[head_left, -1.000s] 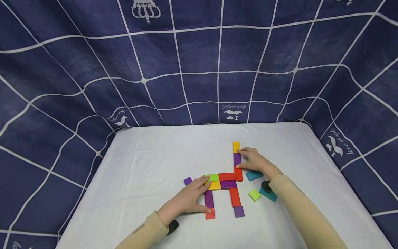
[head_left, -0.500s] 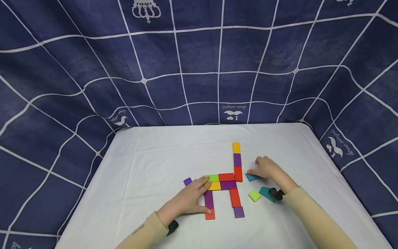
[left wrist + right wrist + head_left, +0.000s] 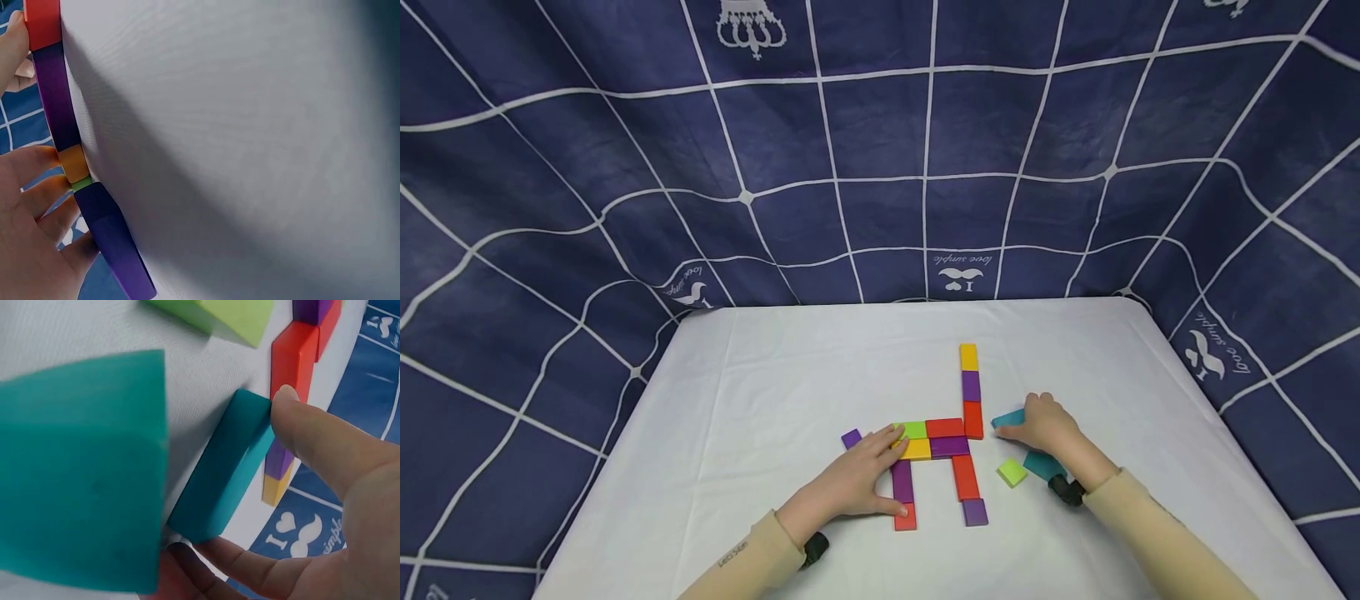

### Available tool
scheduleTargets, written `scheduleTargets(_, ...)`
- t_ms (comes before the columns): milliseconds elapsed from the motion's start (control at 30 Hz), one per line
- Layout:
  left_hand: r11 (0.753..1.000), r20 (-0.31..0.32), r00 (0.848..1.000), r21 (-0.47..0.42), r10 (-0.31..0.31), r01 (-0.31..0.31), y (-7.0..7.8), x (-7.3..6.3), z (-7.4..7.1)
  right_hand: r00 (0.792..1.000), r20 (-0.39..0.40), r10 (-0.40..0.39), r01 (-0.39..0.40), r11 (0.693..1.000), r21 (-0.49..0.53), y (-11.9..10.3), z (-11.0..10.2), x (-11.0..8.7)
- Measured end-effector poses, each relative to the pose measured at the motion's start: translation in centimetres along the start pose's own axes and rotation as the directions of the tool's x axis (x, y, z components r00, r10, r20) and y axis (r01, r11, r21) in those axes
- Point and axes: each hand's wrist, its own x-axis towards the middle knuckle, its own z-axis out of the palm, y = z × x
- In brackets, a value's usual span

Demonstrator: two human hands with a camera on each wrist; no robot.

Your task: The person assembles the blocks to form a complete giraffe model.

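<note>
Flat coloured blocks lie edge to edge on the white cloth, forming a figure with two legs and a tall upright column. My left hand (image 3: 853, 477) rests spread over its left side, fingertips by the yellow block (image 3: 917, 450) and lime block (image 3: 914, 430), thumb on the lower red block (image 3: 906, 521). Right of the column, my right hand (image 3: 1049, 427) pinches a teal block (image 3: 222, 465) between thumb and fingers at its two ends. That block lies beside the column's red block (image 3: 973, 420), apart from it. The palm side of my left hand is hidden in the head view.
A second teal block (image 3: 1042, 464) lies under my right wrist, large and near in the right wrist view. Beside it is a loose lime block (image 3: 1012, 472). A purple block (image 3: 851, 437) sticks out at the figure's left. A blue checked curtain (image 3: 880, 150) stands behind the table.
My right hand has left the column, moved right and down, and taken hold of the teal block, which has shifted slightly. The left hand stays in place.
</note>
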Motion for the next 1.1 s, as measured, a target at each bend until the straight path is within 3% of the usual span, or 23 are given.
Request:
scheduleTargets(367, 1.000, -0.009, 1.000, -0.002, 0.000, 0.000, -0.2, -0.1, 0.1, 1.000, -0.027, 0.012, -0.012, 0.999, 0.035, -1.4, 0.0, 0.8)
scheduleTargets(533, 1.000, -0.018, 1.000, -0.001, 0.023, -0.023, -0.2, -0.2, 0.1, 0.997, -0.064, -0.033, 0.034, 0.999, 0.007, -1.5, -1.1, 2.1)
scheduleTargets(833, 1.000, -0.001, 1.000, 0.012, 0.020, -0.020, -0.1, -0.1, 0.2, 0.997, 0.038, -0.061, 0.062, 0.998, -0.025, -2.1, -0.9, 1.5)
scheduleTargets(1100, 1.000, -0.007, 1.000, 0.001, 0.011, -0.011, -0.2, 0.0, 0.2, 0.998, 0.018, -0.063, 0.063, 0.997, -0.042, -2.3, -0.2, 1.3)
